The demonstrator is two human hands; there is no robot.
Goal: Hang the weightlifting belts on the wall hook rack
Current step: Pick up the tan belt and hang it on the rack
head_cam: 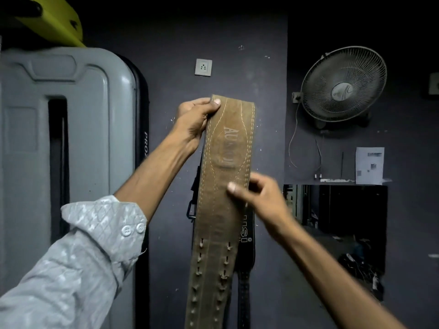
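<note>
A wide brown leather belt (pixel 225 210) with yellow stitching and two rows of holes hangs flat against the dark wall in the middle of the head view. My left hand (pixel 193 121) pinches its top left corner, thumb on the front. Lower down, my right hand (pixel 259 200) rests its fingers on the belt's right edge, slightly blurred. Behind the brown belt hangs a black belt (pixel 248 236) with white lettering and a metal buckle (pixel 191 210) showing at the left. The hook rack is hidden behind the belts.
A grey moulded machine shroud (pixel 71 138) stands close at the left, with a yellow part (pixel 54 20) above it. A wall socket (pixel 203 67) sits above the belts. At the right are a wall fan (pixel 342 84) with dangling cable, a paper notice (pixel 369 165) and a mirror (pixel 337 224).
</note>
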